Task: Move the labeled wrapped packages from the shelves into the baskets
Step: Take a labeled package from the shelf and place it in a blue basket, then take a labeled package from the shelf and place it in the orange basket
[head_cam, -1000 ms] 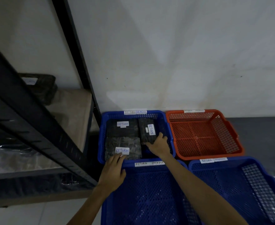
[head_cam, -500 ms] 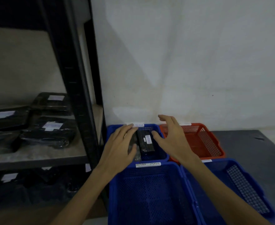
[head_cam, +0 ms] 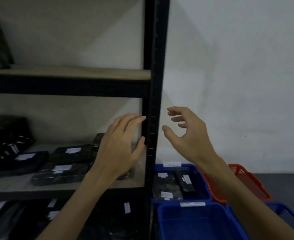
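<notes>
Package pick: mid shelf, both hands free

Packages lie flat on mid shelf, labels up, long axes approx. left-right. Likely light, soft; film prob. slippery, so take by both short ends. Left hand and right hand: fingers spread, nothing held. Blue basket holds some.

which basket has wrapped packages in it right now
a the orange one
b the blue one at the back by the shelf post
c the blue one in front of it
b: the back blue basket holds several dark wrapped packages with white labels, while the front blue basket and the orange basket show only bare mesh where they are visible.
</notes>
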A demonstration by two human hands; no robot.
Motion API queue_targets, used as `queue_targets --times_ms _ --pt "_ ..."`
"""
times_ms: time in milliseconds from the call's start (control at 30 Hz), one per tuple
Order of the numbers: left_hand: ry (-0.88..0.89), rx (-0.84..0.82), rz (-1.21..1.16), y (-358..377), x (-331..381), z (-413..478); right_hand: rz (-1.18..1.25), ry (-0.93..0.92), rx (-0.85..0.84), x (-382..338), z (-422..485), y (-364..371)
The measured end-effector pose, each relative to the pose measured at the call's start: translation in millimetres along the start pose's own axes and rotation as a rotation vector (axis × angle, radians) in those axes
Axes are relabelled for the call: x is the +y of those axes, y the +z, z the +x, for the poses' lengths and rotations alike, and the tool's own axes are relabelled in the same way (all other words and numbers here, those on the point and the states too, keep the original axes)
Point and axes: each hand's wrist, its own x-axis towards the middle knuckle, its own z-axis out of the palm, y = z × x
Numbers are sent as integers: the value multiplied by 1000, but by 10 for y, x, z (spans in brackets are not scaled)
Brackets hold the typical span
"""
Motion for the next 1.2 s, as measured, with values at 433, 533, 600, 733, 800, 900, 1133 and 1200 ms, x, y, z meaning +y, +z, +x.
queue_targets --times_ms 433,533,600,733,800,900,1133,1200 --pt "-53 175 316 -1830 -1217 -287 71 -225 -13 -1681 759 1215" --pt "-71 193 361 -2098 -1445 -348 87 -241 -59 -1955 940 1512" --pt "-83 192 387 -2247 -1603 -382 87 -262 -88 -2111 1075 1710" --pt "-131 192 429 -2502 -1918 -411 62 -318 -132 -2318 1360 2094" --pt "-158 196 449 -2613 -2087 -408 38 -332 -148 -2372 1508 2264" --pt "-207 206 487 -2750 -2369 -386 19 -337 -164 -2400 1719 2492" --pt "-273 208 563 -2896 -3137 -279 -54 -317 -206 -2251 2057 2998" --pt "-280 191 593 -2881 -3368 -246 -61 -311 -219 -2189 2086 3095"
